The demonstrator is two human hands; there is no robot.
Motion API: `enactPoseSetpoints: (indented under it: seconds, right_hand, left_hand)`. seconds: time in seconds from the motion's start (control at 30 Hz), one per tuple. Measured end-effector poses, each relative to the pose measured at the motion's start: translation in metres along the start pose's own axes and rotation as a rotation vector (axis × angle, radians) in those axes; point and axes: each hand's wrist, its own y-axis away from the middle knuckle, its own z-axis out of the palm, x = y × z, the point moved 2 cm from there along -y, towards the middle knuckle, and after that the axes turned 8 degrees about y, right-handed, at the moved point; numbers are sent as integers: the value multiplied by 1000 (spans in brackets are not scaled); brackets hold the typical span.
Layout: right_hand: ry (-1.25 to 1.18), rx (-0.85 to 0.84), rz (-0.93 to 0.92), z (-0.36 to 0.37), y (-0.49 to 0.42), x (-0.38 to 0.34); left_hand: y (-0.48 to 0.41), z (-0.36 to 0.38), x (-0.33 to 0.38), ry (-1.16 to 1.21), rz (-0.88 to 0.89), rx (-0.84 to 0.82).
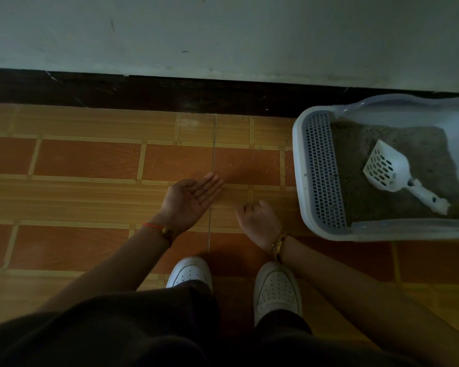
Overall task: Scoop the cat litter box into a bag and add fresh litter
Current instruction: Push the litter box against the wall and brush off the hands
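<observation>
A white litter box [301,165] with a grey slotted step along its left side stands on the floor at the right, against the wall. Grey-brown litter [361,181] fills it. A white slotted scoop [390,170] lies on the litter, handle pointing to the lower right. My left hand [190,201] hangs palm-up with straight fingers over the tiles, holding nothing. My right hand [257,221] is to its right, fingers curled in, empty, a little left of the box's near corner. No bag is in view.
The floor is orange and tan tile [90,160] with a dark skirting board [143,91] under a pale wall. My white shoes [276,290] stand below the hands. Small crumbs of litter lie scattered on the tiles near the box.
</observation>
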Motion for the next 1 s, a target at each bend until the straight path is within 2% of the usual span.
enactPoseSetpoints:
  seconds: [0.17,0.37,0.53,0.6,0.67,0.77,0.83,1.0]
  right_hand:
    - [-6,18,8,0,-1,1]
    - [-196,201,120,-44,-23,-5]
    - [-371,248,2,-70,-47,-10]
    - [-407,188,53,-69,-51,-1]
    - [-407,60,191,-63,-56,18]
    - [-179,-146,339,-46,-63,52]
    - [-55,-232,335,-36,-67,68]
    - [103,-279,172,-17,-86,67]
  left_hand:
    - [-2,-1,-3,-18,-10,6]
    - [-9,-6,-9,-138,-47,40]
    - [-9,-6,-7,-154,-47,14]
    - [-8,-3,-1,-115,-41,10]
    - [-6,-1,6,-38,-31,16]
    - [-5,-2,16,39,-2,26]
    - [-3,-4,19,44,5,30]
    - [-1,-9,19,25,17,71]
